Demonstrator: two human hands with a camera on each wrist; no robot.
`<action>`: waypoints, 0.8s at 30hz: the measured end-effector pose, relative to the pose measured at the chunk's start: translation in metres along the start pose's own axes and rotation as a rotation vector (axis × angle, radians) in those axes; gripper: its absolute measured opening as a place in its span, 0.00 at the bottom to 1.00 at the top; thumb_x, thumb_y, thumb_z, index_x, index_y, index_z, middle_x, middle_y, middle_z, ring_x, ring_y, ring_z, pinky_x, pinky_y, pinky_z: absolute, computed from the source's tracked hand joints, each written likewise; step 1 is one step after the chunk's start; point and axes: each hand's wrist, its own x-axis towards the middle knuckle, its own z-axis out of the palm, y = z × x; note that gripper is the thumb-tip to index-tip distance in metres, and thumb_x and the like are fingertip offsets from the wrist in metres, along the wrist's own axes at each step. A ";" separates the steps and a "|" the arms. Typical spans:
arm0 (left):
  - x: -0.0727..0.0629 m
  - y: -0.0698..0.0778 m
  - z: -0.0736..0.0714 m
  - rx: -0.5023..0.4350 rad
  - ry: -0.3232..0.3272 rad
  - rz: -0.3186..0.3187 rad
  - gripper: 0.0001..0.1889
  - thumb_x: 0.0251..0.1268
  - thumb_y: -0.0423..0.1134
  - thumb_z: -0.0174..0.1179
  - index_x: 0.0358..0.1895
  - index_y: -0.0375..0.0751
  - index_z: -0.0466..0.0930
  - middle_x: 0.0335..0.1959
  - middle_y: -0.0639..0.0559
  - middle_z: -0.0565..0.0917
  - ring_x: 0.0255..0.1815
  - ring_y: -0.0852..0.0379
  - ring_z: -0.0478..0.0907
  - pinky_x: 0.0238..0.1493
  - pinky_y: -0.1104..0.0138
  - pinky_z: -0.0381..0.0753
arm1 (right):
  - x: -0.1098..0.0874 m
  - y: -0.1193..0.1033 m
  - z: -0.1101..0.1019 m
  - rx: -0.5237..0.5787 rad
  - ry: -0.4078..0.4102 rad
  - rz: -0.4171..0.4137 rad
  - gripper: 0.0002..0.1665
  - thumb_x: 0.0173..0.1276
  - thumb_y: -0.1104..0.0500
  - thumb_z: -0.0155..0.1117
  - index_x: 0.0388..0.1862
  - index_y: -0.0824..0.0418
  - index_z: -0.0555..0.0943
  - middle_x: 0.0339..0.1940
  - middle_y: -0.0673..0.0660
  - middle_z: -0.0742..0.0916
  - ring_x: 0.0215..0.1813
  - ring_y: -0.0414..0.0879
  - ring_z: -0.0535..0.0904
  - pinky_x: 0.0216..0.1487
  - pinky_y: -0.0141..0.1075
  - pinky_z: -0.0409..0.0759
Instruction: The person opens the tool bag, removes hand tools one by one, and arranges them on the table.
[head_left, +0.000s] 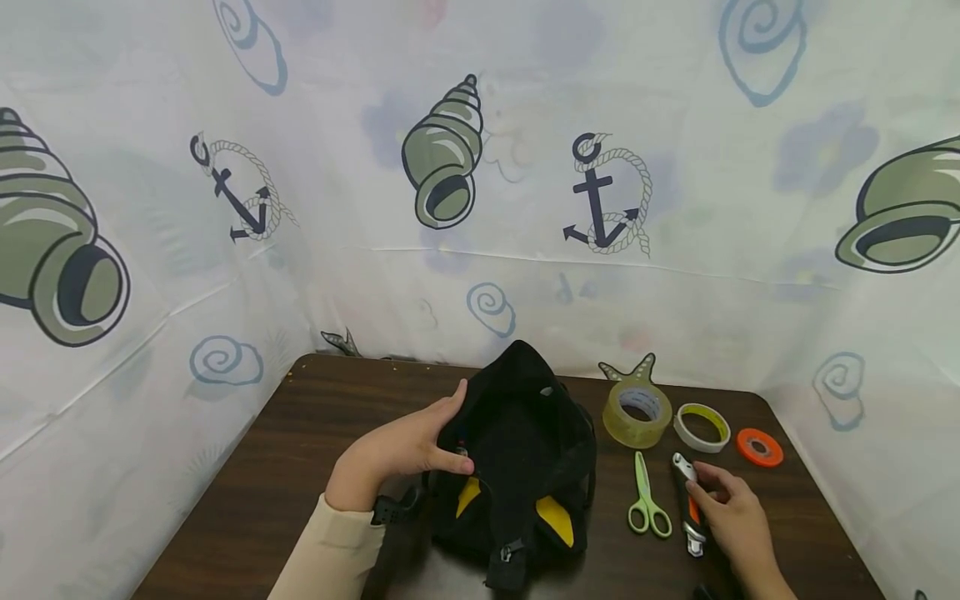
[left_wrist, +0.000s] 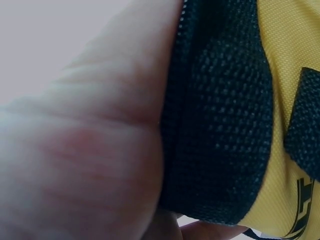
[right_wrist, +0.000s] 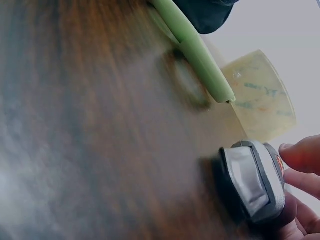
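Note:
A black bag with yellow patches [head_left: 517, 483] stands on the table with its mouth gaping. My left hand [head_left: 408, 442] grips the left side of its rim; the left wrist view shows the palm against black webbing [left_wrist: 220, 110] beside yellow fabric [left_wrist: 290, 30]. To the right lies a utility knife [head_left: 684, 492] in grey, black and orange. The thumb and fingers of my right hand [head_left: 735, 517] pinch its side, and its end [right_wrist: 250, 180] appears close up in the right wrist view. Green-handled scissors [head_left: 647, 504] lie just left of the knife.
Behind the scissors and knife sit a wide roll of clear tape [head_left: 617, 421], a white-and-yellow tape roll [head_left: 723, 429] and a small orange tape roll [head_left: 760, 447]. A dark object [head_left: 703, 592] shows partly at the bottom edge. Printed cloth [head_left: 525, 292] hangs around the brown table [head_left: 322, 400].

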 end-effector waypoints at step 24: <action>-0.003 0.000 0.000 -0.008 0.001 0.010 0.66 0.65 0.64 0.75 0.91 0.64 0.29 0.93 0.50 0.42 0.94 0.43 0.44 0.89 0.39 0.53 | -0.010 -0.022 -0.003 0.108 0.152 -0.018 0.19 0.79 0.50 0.73 0.60 0.60 0.88 0.55 0.59 0.87 0.39 0.27 0.75 0.39 0.21 0.74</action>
